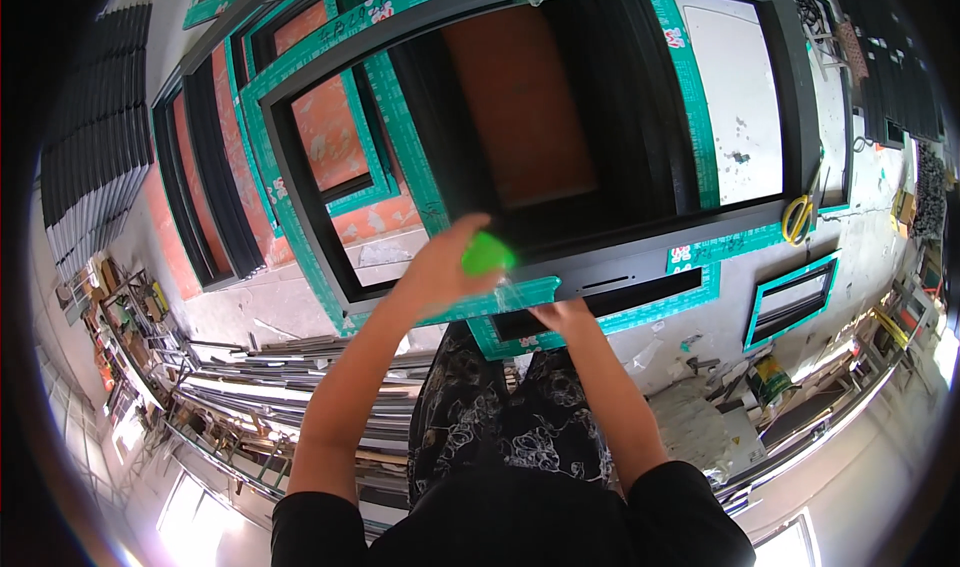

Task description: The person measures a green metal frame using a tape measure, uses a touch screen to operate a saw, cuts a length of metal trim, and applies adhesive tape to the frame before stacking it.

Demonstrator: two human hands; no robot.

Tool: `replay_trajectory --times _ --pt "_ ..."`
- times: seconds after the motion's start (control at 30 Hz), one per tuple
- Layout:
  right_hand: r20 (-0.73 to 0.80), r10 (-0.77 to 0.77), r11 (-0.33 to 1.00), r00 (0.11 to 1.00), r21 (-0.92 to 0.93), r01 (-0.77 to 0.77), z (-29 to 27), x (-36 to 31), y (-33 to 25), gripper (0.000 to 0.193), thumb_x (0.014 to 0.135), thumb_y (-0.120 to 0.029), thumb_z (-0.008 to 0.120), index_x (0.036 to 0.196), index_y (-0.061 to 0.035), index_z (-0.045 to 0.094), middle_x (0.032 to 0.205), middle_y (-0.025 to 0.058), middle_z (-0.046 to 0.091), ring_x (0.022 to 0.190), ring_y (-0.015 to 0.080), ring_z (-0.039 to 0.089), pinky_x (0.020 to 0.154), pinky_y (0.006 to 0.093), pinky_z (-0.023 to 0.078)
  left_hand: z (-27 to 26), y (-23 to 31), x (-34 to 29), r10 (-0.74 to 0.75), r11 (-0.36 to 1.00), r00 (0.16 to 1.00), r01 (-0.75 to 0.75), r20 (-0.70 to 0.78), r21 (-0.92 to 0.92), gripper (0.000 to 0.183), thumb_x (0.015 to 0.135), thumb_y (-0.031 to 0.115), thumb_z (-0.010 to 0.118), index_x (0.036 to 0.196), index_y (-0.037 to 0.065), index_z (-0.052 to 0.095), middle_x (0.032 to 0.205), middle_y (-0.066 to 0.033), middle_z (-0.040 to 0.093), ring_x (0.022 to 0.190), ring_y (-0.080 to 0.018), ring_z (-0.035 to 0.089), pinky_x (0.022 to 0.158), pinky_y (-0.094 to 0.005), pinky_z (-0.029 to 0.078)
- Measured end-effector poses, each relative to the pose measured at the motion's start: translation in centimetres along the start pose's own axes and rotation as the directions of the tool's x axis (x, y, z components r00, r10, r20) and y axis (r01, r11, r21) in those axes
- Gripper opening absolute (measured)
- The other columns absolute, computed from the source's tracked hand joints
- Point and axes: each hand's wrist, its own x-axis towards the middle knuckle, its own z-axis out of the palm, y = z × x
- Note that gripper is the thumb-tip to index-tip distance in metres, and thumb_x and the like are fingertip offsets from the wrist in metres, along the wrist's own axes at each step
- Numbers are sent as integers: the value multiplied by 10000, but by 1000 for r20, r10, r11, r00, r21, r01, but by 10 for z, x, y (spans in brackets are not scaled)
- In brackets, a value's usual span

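Note:
A large dark grey window frame, partly covered in teal printed protective film, lies in front of me. Over its near rail, my left hand is closed round a bright green object, smeared by motion, so I cannot tell its kind. Something clear and shiny, like thin plastic, hangs just below it. My right hand is at the near edge of the rail, beside the end of a teal film strip. Its fingertips are blurred and partly hidden.
Yellow-handled scissors rest at the frame's near right corner. A small teal-wrapped frame lies to the right. Stacked dark profiles stand at the far left, and long bars lie behind my legs on the left.

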Motion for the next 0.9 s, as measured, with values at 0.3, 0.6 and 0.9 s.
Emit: replay_trajectory --times 0.3,0.6,0.9 --pt "79 124 983 989 -148 -112 44 -82 27 412 949 -362 606 1202 -49 520 1074 98 624 937 194 657 786 330 557 98 31 -84 277 915 925 -171 -261 365 612 774 33 619 1352 -52 435 1273 -261 532 1202 -419 498 1055 -472 385" --pt "-161 68 912 985 -391 -127 69 -101 20 409 934 -384 620 1180 -66 547 945 72 664 812 164 686 655 326 591 118 31 -97 118 980 896 -36 -429 194 518 830 -28 536 1344 0 482 1337 -238 518 1258 -424 477 999 -449 440" --pt "167 327 918 930 177 -355 39 -75 30 452 1017 -442 435 1286 -83 494 1284 105 544 1199 275 521 1020 447 415 118 33 -91 161 980 824 -67 -543 189 392 827 4 538 1218 15 558 1175 -229 589 1066 -430 560 916 -472 468"
